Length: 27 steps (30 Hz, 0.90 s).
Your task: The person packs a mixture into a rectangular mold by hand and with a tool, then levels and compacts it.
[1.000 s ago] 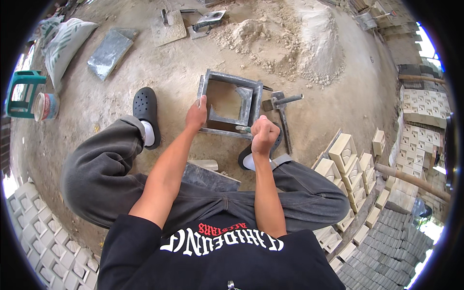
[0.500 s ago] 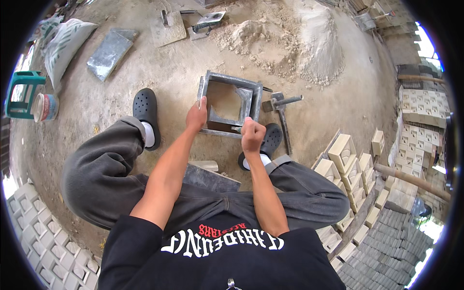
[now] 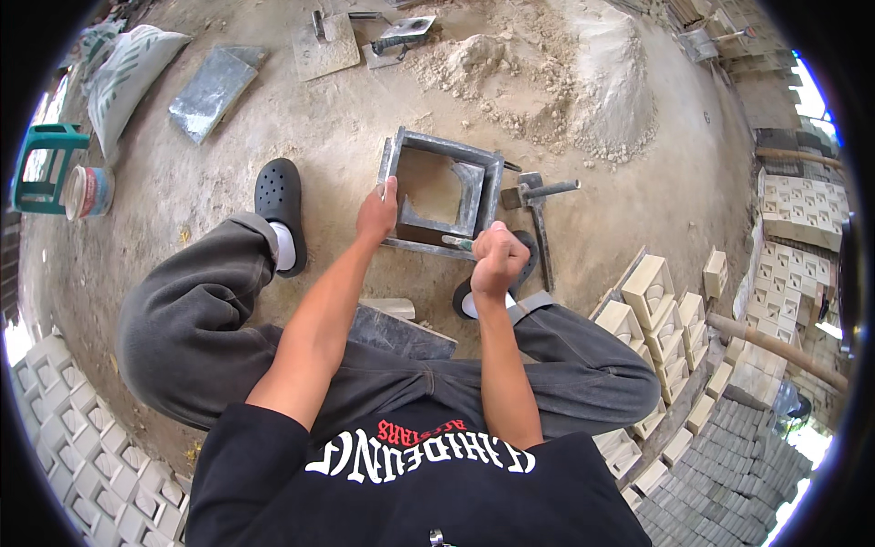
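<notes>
Frame: on dusty ground | left hand: arm stretched forward, fingers gripping its left wall | right hand: fist closed around slim tool, near-right corner | frame square, grey, straight-sided

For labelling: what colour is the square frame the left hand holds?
The square frame is grey, darker in places; best seen in the head view.

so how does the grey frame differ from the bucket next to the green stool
The frame has square corners, while the bucket is round. The frame is plain grey, while the bucket is pale with red and blue on its side. The left grip is on the frame's edge, while no one touches the bucket. Both are on the bare ground.
</notes>
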Each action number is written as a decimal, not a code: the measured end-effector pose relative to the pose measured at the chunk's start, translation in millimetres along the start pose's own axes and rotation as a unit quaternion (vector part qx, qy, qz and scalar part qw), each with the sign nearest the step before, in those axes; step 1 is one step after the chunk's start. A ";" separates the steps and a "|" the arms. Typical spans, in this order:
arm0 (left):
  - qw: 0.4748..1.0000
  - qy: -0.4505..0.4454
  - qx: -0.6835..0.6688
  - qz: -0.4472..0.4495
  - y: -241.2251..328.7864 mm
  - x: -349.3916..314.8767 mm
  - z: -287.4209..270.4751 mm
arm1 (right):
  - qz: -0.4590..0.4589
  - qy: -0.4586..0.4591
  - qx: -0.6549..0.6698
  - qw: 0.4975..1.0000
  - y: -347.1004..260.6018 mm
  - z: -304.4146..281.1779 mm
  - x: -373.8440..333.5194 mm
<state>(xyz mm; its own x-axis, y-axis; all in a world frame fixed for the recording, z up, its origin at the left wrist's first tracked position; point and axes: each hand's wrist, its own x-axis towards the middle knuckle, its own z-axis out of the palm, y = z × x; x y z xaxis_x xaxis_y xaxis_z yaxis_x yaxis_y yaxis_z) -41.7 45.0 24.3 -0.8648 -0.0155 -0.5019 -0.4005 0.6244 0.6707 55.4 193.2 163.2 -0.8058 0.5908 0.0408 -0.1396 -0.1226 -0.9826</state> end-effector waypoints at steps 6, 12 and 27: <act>1.000 0.000 0.001 -0.003 3.6 -3.3 -3.9 | 0.061 0.013 -0.066 0.996 0.7 4.0 1.6; 1.000 -0.026 0.000 0.000 10.2 -0.9 0.5 | -0.004 -0.013 -0.145 0.989 48.1 -19.9 -5.8; 1.000 0.007 -0.003 -0.007 5.8 -1.0 -3.6 | 0.080 0.036 -0.013 0.996 -5.7 -4.7 2.9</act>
<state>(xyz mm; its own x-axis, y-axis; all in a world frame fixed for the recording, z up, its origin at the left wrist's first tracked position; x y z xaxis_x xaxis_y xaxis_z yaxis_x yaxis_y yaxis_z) -44.3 45.9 30.6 -0.8632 -0.0350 -0.5036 -0.4142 0.6195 0.6668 56.6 199.3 168.1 -0.7733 0.6207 -0.1293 0.0032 -0.2002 -0.9798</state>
